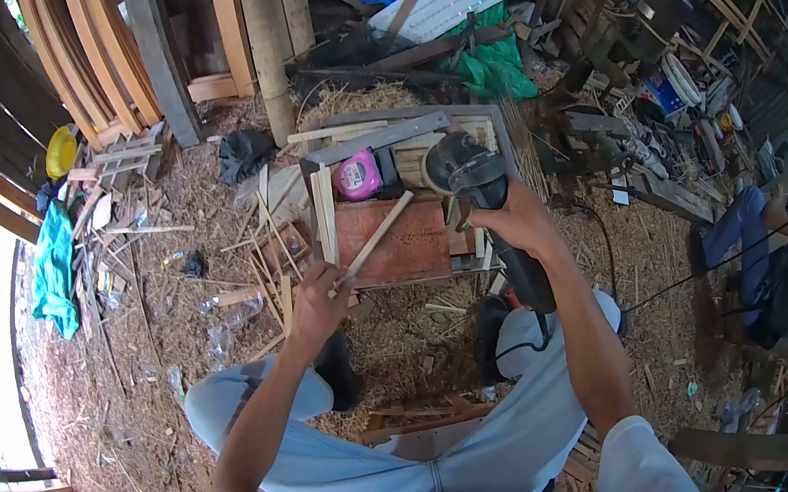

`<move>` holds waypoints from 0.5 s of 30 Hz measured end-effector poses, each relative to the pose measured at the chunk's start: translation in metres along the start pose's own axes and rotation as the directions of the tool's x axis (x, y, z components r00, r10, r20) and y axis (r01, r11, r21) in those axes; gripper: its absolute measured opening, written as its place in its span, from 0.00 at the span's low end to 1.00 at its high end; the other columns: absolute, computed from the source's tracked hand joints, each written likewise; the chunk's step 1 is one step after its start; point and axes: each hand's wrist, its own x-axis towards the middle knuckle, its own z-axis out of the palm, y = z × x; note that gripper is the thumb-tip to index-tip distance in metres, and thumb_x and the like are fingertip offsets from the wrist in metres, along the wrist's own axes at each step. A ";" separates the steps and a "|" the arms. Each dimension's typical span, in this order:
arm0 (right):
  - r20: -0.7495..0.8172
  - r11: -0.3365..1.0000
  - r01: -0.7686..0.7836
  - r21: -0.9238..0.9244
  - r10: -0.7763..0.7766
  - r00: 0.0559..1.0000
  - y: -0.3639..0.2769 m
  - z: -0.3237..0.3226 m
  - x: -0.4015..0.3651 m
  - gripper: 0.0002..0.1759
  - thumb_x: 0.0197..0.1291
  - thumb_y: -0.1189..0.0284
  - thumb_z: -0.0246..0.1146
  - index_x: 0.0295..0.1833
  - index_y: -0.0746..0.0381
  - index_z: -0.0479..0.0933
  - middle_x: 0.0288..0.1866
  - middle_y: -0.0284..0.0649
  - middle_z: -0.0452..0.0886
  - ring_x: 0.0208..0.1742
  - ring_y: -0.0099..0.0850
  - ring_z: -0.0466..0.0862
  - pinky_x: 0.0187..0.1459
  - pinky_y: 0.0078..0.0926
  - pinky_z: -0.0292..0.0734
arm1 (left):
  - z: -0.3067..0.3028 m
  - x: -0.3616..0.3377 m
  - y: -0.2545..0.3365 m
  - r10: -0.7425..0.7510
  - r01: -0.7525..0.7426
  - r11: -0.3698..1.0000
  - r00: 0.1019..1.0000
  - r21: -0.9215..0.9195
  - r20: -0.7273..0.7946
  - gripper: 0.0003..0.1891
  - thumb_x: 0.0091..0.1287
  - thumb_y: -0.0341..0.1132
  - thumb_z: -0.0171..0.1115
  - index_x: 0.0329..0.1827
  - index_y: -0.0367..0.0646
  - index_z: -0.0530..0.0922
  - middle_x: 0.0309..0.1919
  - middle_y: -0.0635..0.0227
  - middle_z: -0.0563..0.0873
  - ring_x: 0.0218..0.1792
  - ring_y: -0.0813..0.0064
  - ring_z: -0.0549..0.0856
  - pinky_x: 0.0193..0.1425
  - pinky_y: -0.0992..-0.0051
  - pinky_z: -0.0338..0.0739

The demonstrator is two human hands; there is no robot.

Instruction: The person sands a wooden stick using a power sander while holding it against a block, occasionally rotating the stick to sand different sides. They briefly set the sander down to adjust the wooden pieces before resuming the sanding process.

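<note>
In the head view my left hand (318,299) is closed around the near end of a thin wooden strip (380,234), which slants up and right over a reddish-brown wooden board (408,241). My right hand (523,218) grips the dark body of an angle grinder (523,273). The grinder's round head (463,166) points away from me, at the right side of the board, apart from the strip's far end. A pink tape measure (358,175) lies behind the board. Beside it on the left, more pale strips (326,217) stand lengthwise.
A black cord (603,227) curves over the shavings right of my arm. Scrap sticks (269,253) lie left of the board. Behind is a grey wooden frame piece (379,137). At the far right sits another person (785,267). Curved timbers (100,56) lean at the back left.
</note>
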 end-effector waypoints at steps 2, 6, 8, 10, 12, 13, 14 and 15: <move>-0.009 0.999 -0.010 0.035 0.010 1.000 0.002 -0.006 -0.004 0.34 0.40 0.61 0.75 0.54 0.65 0.76 0.41 0.49 0.84 0.42 0.44 0.85 0.46 0.39 0.78 | 0.000 0.012 0.014 -0.035 0.035 0.999 0.999 0.038 0.010 0.07 0.59 0.23 0.66 0.40 0.36 0.83 0.38 0.58 0.83 0.42 0.52 0.84 0.47 0.59 0.79; -0.045 0.989 -0.016 0.150 0.024 0.999 0.002 -0.013 -0.015 0.29 0.43 0.70 0.74 0.52 0.67 0.75 0.39 0.40 0.83 0.38 0.31 0.82 0.41 0.34 0.76 | 0.017 0.062 0.033 0.220 -0.201 0.958 0.972 0.206 -0.078 0.12 0.63 0.33 0.66 0.46 0.37 0.80 0.44 0.55 0.83 0.44 0.49 0.83 0.45 0.54 0.80; -0.075 0.983 0.000 0.186 0.014 0.997 0.011 -0.011 -0.013 0.29 0.43 0.70 0.74 0.52 0.67 0.75 0.39 0.40 0.83 0.38 0.31 0.82 0.41 0.34 0.76 | 0.038 0.092 0.031 -0.106 0.102 0.970 0.994 0.221 0.005 0.15 0.63 0.38 0.65 0.48 0.38 0.78 0.47 0.52 0.82 0.46 0.47 0.84 0.47 0.52 0.80; -0.109 0.975 0.018 0.222 0.007 0.994 0.014 -0.014 -0.017 0.28 0.43 0.70 0.74 0.52 0.67 0.75 0.39 0.40 0.83 0.38 0.32 0.82 0.42 0.34 0.77 | 0.055 0.115 0.025 -0.105 0.088 0.952 0.994 0.292 0.042 0.17 0.64 0.39 0.65 0.50 0.38 0.77 0.48 0.51 0.82 0.46 0.46 0.84 0.47 0.52 0.80; -0.148 0.985 -0.012 0.169 0.037 0.988 0.011 -0.014 -0.023 0.29 0.43 0.69 0.75 0.52 0.67 0.75 0.39 0.41 0.83 0.38 0.33 0.83 0.42 0.34 0.77 | 0.068 0.128 0.014 -0.104 0.071 0.929 0.992 0.363 0.073 0.18 0.64 0.41 0.64 0.51 0.38 0.76 0.48 0.49 0.82 0.46 0.46 0.85 0.47 0.51 0.81; -0.145 0.984 -0.007 0.179 0.033 0.989 0.009 -0.014 -0.025 0.29 0.43 0.68 0.75 0.53 0.66 0.75 0.39 0.41 0.83 0.38 0.34 0.83 0.42 0.35 0.77 | 0.071 0.132 0.009 -0.084 0.029 0.919 0.989 0.392 0.122 0.18 0.64 0.41 0.64 0.52 0.38 0.76 0.48 0.50 0.82 0.45 0.44 0.85 0.47 0.51 0.81; -0.152 0.982 0.000 0.188 0.029 0.988 0.006 -0.015 -0.027 0.29 0.43 0.68 0.75 0.53 0.66 0.75 0.39 0.41 0.83 0.38 0.34 0.83 0.42 0.35 0.77 | 0.072 0.135 0.003 -0.069 -0.011 0.908 0.982 0.420 0.174 0.19 0.65 0.41 0.63 0.52 0.38 0.76 0.48 0.50 0.82 0.43 0.43 0.85 0.46 0.51 0.81; -0.154 0.982 0.001 0.189 0.029 0.988 0.001 -0.016 -0.031 0.30 0.44 0.67 0.74 0.53 0.65 0.75 0.39 0.41 0.83 0.39 0.34 0.83 0.42 0.35 0.77 | 0.064 0.138 0.006 -0.064 -0.017 0.904 0.982 0.427 0.175 0.19 0.65 0.41 0.63 0.52 0.38 0.76 0.48 0.50 0.82 0.43 0.43 0.85 0.46 0.51 0.81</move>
